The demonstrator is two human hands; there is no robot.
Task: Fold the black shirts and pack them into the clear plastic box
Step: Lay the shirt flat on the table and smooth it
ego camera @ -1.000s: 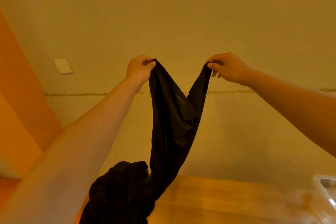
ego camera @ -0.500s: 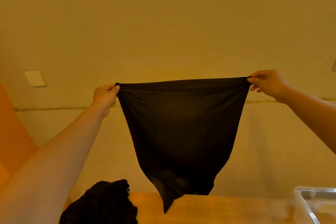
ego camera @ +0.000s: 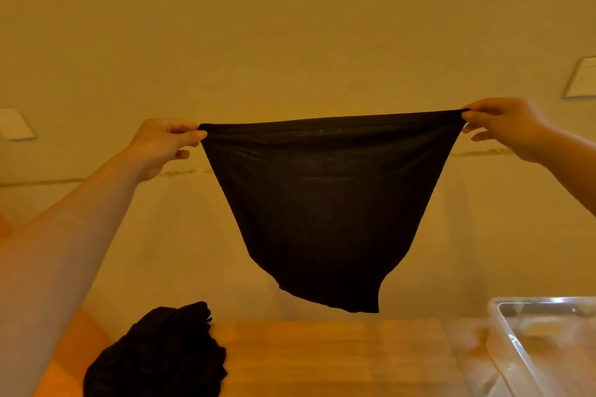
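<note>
At the bottom of the frame a wooden table carries a crumpled pile of black shirts at lower left and the clear plastic box at lower right. Above them, mid-frame, a black shirt hangs stretched in the air, clear of the table. The left hand pinches its upper left corner, the right hand its upper right. Behind stands a pale wall.

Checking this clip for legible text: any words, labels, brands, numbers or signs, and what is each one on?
No text can be read.
White framed notice on the wall, at the right edge: faint marks, too blurred to read.
White square wall plate: blank.
Stretched black shirt, clear plastic box: no label or print shows.
</note>
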